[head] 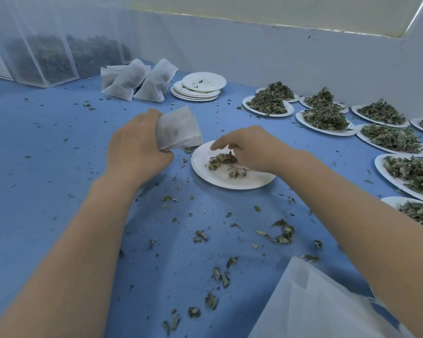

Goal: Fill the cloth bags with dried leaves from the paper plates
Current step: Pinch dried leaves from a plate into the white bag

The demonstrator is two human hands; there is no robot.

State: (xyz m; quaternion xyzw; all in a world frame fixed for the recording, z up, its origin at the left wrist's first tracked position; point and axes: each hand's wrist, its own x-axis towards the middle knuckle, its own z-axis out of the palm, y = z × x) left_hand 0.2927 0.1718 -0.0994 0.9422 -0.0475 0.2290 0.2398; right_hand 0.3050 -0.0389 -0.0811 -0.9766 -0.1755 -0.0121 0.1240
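My left hand [138,145] grips a white cloth bag [178,129] just left of a paper plate [242,182] in the middle of the blue table. A few dried leaves [221,161] remain on that plate. My right hand [250,148] reaches onto the plate, its fingers curled over the small clump of leaves. Several filled cloth bags [137,80] lie in a heap at the back.
A stack of used paper plates [198,90] stands behind. Several plates heaped with dried leaves [327,117] line the right side. Loose leaf bits [282,234] litter the blue table. Clear bins of leaves [51,59] stand at back left. White fabric [310,303] lies front right.
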